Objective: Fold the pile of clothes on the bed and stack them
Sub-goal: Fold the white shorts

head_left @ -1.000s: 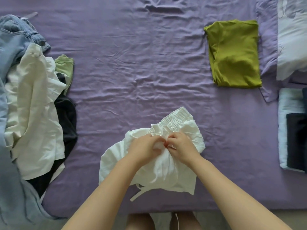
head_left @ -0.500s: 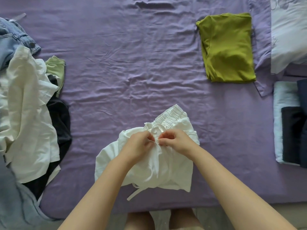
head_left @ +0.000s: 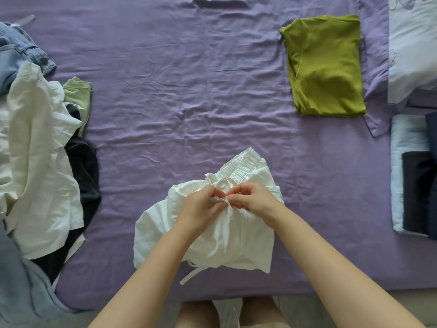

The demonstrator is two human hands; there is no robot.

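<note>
Closest to me, both hands are working at the middle of the crumpled white cotton shorts with the gathered elastic waistband (head_left: 212, 223), which lie on the wrinkled purple bedsheet (head_left: 179, 114) near its front edge. My left hand (head_left: 201, 207) pinches a bit of white cord or fabric between thumb and fingers, and my right hand (head_left: 250, 200) pinches the same spot from the other side, fingertips nearly touching. Compared with a second ago the hands have barely shifted; a small loop of white drawstring now shows just beyond the knuckles, so I judge I am tying or tidying the cord, not folding yet. One loose tie end trails off the shorts toward the bed's edge. Left of the shorts, well apart, the unfolded pile (head_left: 40, 150) waits: cream shirt on top, black garment beneath, pale green piece and blue denim jeans behind. Beyond the shorts to the right lies the folded olive-green top (head_left: 328, 67), seemingly the start of the stack. Most of the job remains, I reckon.
</note>
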